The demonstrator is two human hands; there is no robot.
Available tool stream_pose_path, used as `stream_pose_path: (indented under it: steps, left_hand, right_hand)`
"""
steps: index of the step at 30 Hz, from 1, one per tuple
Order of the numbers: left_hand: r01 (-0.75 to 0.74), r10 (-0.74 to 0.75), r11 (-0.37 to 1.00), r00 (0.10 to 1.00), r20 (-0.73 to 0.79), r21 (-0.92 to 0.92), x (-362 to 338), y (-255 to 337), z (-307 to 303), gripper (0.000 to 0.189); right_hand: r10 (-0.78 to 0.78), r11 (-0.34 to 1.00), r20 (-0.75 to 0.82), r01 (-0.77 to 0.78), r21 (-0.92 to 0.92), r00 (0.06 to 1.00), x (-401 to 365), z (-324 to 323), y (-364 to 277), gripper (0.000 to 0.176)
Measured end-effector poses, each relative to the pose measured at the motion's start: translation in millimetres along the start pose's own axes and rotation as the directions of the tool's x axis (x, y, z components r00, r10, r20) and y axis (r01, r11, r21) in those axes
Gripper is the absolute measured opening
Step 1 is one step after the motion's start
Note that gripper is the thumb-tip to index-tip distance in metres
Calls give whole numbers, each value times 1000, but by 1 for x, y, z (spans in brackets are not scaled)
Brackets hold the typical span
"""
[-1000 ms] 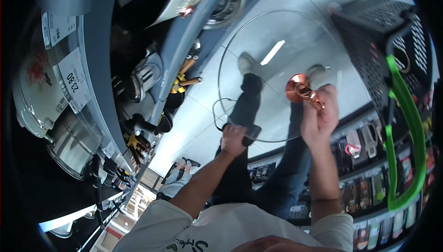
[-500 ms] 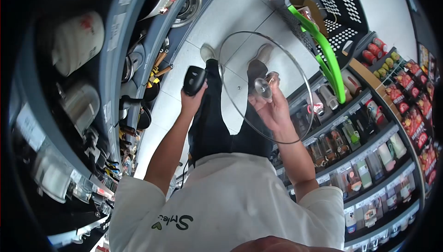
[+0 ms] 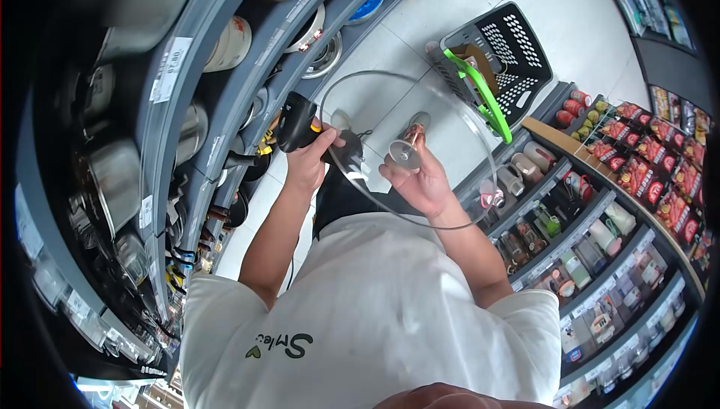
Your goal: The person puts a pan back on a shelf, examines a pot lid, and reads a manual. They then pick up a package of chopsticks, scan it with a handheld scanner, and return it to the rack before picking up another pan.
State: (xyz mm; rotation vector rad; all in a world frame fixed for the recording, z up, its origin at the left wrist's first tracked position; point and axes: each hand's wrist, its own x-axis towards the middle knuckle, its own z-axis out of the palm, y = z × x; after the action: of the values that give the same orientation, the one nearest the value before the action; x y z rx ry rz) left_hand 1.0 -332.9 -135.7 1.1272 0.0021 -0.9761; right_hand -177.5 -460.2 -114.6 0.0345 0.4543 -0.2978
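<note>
My left hand (image 3: 309, 160) is wrapped round the handle of a black barcode scanner (image 3: 295, 122) with a yellow trigger. The scanner's head is up beside the left rim of a round clear glass pot lid (image 3: 450, 120). My right hand (image 3: 421, 184) grips this lid at its centre, with fingers around the knob (image 3: 405, 155). The lid is tilted in front of my body, and parts of my right hand and forearm show through the glass. What lies between those fingers at the knob is partly hidden.
Grey shelves (image 3: 196, 101) with pots and pans curve along the left. A black shopping basket (image 3: 517, 56) with a green handle stands on the tiled floor (image 3: 390, 34), a cardboard box inside. To the right are shelves of bottles and cups (image 3: 577, 266) and red snack packets (image 3: 637, 161).
The scanner has turned from upright to point toward the lid, its yellow trigger now showing. The lid has shifted left, closer to the scanner. The whole view has swung, showing more of the left shelves.
</note>
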Motion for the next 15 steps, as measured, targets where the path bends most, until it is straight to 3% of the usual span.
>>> stream_pose_path:
  steps: [3,5,6,7,9,10,15]
  left_hand:
    - [-4,5,999,1000,-24,47,-2,-2,-7,23]
    - [16,-7,997,994,-112,81,-2,-6,-12,19]
    - [9,-10,997,1000,10,81,-8,13,5,21]
    - [3,-4,997,1000,12,80,-12,24,16,21]
    - [18,-16,995,1000,23,-96,-16,40,31,21]
    - [-4,8,997,998,56,-77,-17,41,29,26]
    - [-173,188,978,972,138,-119,-27,63,42,26]
  right_hand:
    - [-105,965,-226,45,-257,968,-12,35,-1,17]
    - [-19,938,86,47,-343,996,-14,14,-9,19]
    - [-69,905,119,113,-411,990,-14,25,-6,22]
    - [-69,904,125,115,-413,990,-17,37,-7,22]
    - [-87,825,136,148,-545,987,-23,62,-8,24]
    - [-99,796,175,183,-577,980,-25,64,-9,24]
    - [-88,786,281,240,-569,956,-39,100,-16,23]
